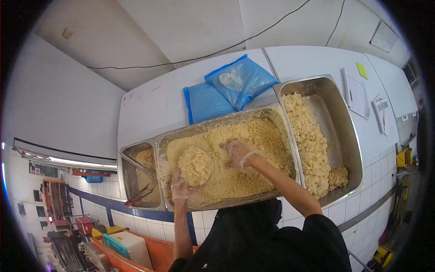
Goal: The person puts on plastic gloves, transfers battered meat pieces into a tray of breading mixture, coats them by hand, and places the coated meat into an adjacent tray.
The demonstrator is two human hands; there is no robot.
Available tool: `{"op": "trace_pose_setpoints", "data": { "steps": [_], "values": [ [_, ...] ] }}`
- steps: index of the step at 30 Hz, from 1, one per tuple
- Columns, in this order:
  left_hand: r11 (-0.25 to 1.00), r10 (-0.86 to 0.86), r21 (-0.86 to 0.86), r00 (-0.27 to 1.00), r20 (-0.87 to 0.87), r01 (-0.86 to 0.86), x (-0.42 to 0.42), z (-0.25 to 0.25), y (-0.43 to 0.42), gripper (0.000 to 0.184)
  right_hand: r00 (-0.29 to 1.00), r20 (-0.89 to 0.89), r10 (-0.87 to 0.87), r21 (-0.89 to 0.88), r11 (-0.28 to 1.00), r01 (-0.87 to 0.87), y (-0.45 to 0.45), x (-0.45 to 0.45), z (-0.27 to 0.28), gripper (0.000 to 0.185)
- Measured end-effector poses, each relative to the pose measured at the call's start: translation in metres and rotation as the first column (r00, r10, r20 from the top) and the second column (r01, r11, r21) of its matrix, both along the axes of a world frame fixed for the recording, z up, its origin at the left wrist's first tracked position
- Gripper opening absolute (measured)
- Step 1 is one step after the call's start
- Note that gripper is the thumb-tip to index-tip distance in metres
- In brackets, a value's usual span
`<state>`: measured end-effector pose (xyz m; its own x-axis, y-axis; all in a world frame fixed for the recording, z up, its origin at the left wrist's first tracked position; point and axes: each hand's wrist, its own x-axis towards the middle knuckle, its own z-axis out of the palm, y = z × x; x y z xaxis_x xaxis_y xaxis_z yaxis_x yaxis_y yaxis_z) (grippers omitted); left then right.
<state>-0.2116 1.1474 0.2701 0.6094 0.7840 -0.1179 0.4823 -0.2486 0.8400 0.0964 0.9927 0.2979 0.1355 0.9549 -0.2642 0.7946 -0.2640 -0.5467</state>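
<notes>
My left hand (180,188), in a clear plastic glove, grips the left edge of a round sieve (211,168). Pale, chunky pieces (195,165), blurred by motion, fill the sieve, which sits in a long steel pan (222,205) of coarse yellowish crumbs (267,136). To the right of it, my gloved right hand (240,154) is at the crumbs with its fingers apart and slightly blurred, nothing visibly held. Part of its fingertips is hard to make out against the crumbs.
A second steel pan (337,122) on the right holds clumped breaded pieces (310,145). On the left, a smaller pan (136,195) holds pale liquid and red-handled tongs (139,196). Blue plastic bags (242,81) lie behind. Papers (358,97) and a calculator (382,111) lie right.
</notes>
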Motion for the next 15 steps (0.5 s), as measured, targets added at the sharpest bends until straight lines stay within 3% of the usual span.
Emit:
{"op": "trace_pose_setpoints", "data": {
  "steps": [1,3,4,5,6,7,9,11,13,15],
  "values": [
    [1.0,-0.009,-0.023,0.999,0.036,0.01,-0.007,-0.007,0.006,0.049,1.0,0.001,-0.004,-0.003,1.0,0.004,0.004,-0.003,-0.004,0.085],
    [0.999,-0.01,-0.042,0.997,0.071,0.013,-0.002,0.015,-0.003,0.05,0.975,0.044,0.219,0.089,0.971,-0.222,0.016,-0.009,-0.022,0.084],
    [0.944,0.203,-0.296,0.966,0.162,-0.149,0.016,0.063,-0.02,0.051,0.977,0.041,0.208,0.096,0.973,-0.212,0.021,-0.017,-0.02,0.084],
    [0.801,0.413,-0.539,0.891,0.187,-0.258,0.027,0.091,-0.027,0.052,0.971,0.066,0.228,0.127,0.964,-0.235,0.023,-0.028,-0.018,0.08],
    [0.807,0.396,-0.537,0.9,0.181,-0.246,0.026,0.09,-0.023,0.052,0.964,0.092,0.248,0.151,0.954,-0.26,0.02,-0.034,-0.016,0.077],
    [0.913,0.254,-0.362,0.957,0.139,-0.189,0.022,0.083,-0.02,0.052,0.967,0.091,0.24,0.149,0.956,-0.251,0.016,-0.035,-0.016,0.077],
    [0.979,0.12,-0.176,0.99,0.071,-0.106,0.014,0.064,-0.016,0.052,0.874,0.236,0.425,-0.177,0.903,-0.392,0.01,-0.033,-0.019,0.068],
    [0.909,0.295,-0.386,0.9,0.322,-0.16,0.014,0.047,-0.006,0.052,0.884,0.257,0.391,-0.119,0.92,-0.372,-0.015,-0.037,-0.037,0.06],
    [0.924,0.229,-0.358,0.946,0.231,-0.136,0.018,0.042,-0.003,0.053,0.888,0.274,0.369,-0.077,0.929,-0.362,-0.04,-0.037,-0.035,0.054],
    [0.936,0.179,-0.329,0.973,0.143,-0.124,0.021,0.031,-0.002,0.053,0.949,0.196,0.247,-0.13,0.966,-0.224,-0.062,-0.034,0.006,0.035]
  ]
}}
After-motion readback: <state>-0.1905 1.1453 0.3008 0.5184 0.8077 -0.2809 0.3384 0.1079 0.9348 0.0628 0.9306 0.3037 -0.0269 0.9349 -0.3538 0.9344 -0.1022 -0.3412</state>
